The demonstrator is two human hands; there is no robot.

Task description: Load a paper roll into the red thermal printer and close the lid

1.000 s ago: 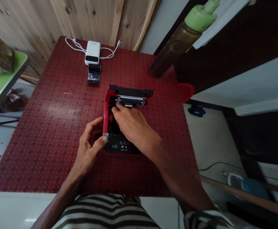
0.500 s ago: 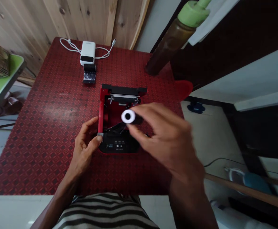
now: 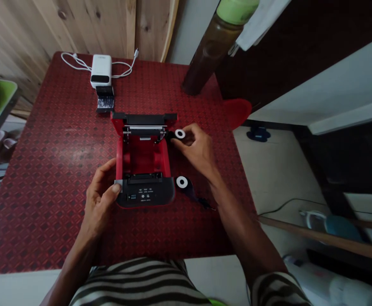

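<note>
A small red-and-black printer (image 3: 149,191) stands on the table with its lid (image 3: 144,119) raised and its red inner bay (image 3: 141,155) showing. My left hand (image 3: 101,193) grips its left side, thumb on the front corner and fingers along the wall. Beside the printer's right wall, my right hand (image 3: 198,146) pinches a black ribbon roll (image 3: 180,134) with a white ring-shaped end. A second ribbon roll (image 3: 182,182) lies by the printer's front right corner, a dark strip trailing from it to the right. Part of the held roll is hidden by my fingers.
A white power bank (image 3: 101,70) with a white cable lies at the back left, a dark crumpled strip (image 3: 105,100) before it. A tall brown bottle (image 3: 206,51) with a green cap stands at the back right. The red patterned tabletop (image 3: 61,182) ends near my body.
My right hand has carried the ribbon roll from above the printer to its right side. The second roll now shows. My left hand keeps its grip, and the view has shifted slightly.
</note>
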